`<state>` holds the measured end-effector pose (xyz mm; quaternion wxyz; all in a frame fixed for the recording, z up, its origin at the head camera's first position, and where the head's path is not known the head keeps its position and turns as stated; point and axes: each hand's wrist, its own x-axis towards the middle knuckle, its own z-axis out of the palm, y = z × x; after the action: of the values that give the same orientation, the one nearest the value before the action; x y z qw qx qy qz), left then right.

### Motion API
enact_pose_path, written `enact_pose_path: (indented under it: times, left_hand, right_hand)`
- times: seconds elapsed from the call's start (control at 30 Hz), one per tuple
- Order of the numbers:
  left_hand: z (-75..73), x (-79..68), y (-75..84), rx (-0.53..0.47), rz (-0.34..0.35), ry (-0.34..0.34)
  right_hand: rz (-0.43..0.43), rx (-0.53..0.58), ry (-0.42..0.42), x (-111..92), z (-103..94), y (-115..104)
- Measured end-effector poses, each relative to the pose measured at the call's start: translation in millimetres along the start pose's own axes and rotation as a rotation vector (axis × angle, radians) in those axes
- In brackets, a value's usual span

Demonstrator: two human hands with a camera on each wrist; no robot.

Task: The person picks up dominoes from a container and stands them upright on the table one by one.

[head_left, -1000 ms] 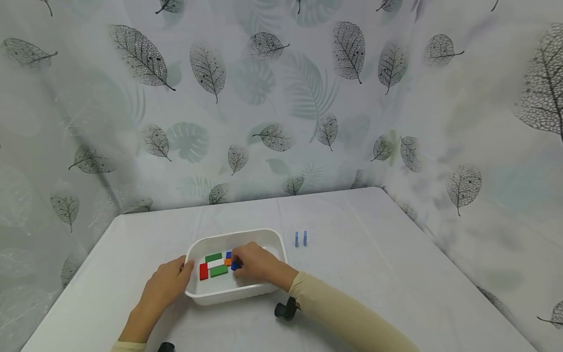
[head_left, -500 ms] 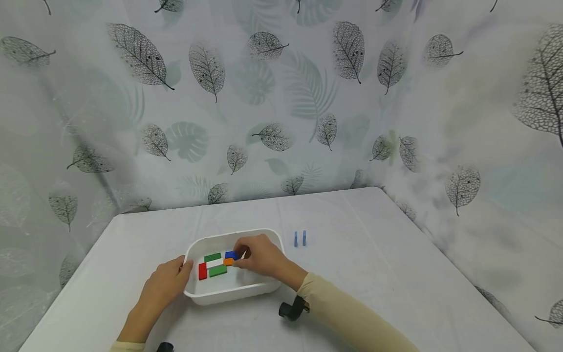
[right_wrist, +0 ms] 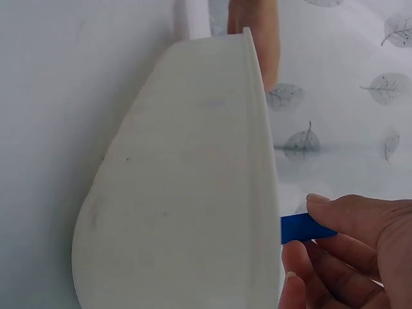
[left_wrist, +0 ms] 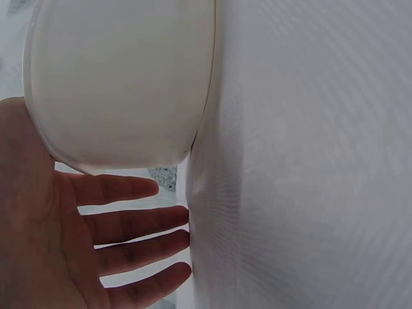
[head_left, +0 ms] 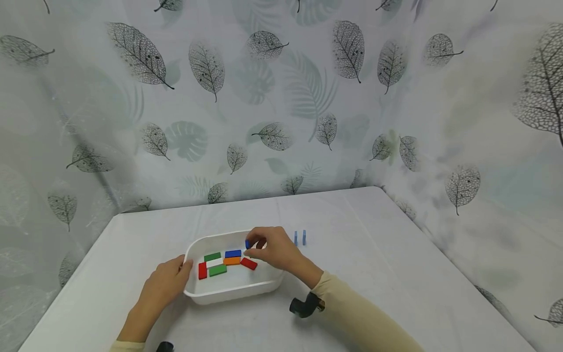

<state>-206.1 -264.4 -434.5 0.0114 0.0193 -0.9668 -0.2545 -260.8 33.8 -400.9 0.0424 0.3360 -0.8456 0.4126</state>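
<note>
My right hand (head_left: 274, 248) pinches a small blue block (right_wrist: 302, 228) between thumb and fingers, above the right part of a white tray (head_left: 235, 293). Flat in the tray lie a red block (head_left: 202, 271), a green block (head_left: 212, 256), a white block (head_left: 214, 263), a second green block (head_left: 217, 270), an orange block (head_left: 231, 261) and another blue block (head_left: 233, 253). A second red block (head_left: 249, 264) lies slantwise beside the orange one. At the tray's left end rests my left hand (head_left: 167, 281), thumb at the rim; its fingers (left_wrist: 138, 224) are straight and spread outside the wall.
Two blue blocks (head_left: 304, 237) stand upright on the white tabletop (head_left: 374, 274), right of the tray. Leaf-printed curtains (head_left: 272, 88) hang behind and on both sides. A black camera mount (head_left: 305, 305) sits at my right wrist.
My right hand has moved right and up from the middle of the tray, a blue block in its fingers. The slanted red block has come into sight. My left hand keeps its place.
</note>
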Motion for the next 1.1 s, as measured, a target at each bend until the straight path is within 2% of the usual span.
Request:
enact_pose_path:
  times: [0.2, 0.5, 0.87, 1.1]
  left_hand:
    - [0.2, 0.4, -0.6, -0.005, 0.01, 0.009]
    - [0.4, -1.6, -1.6, -0.003, 0.013, 0.014]
    - [1.8, -1.4, -1.4, -0.005, 0.012, 0.011]
    - [0.1, -1.8, -0.6, -0.002, 0.012, 0.014]
  right_hand:
    - [-0.025, -0.024, 0.055, -5, -15.5, 6]
    - [0.047, -0.008, 0.121, -16, -35.2, 17]
    - [0.057, 0.047, 0.241, -27, -61.7, 37]
    - [0.103, 0.0, 0.308, -30, -80.9, 51]
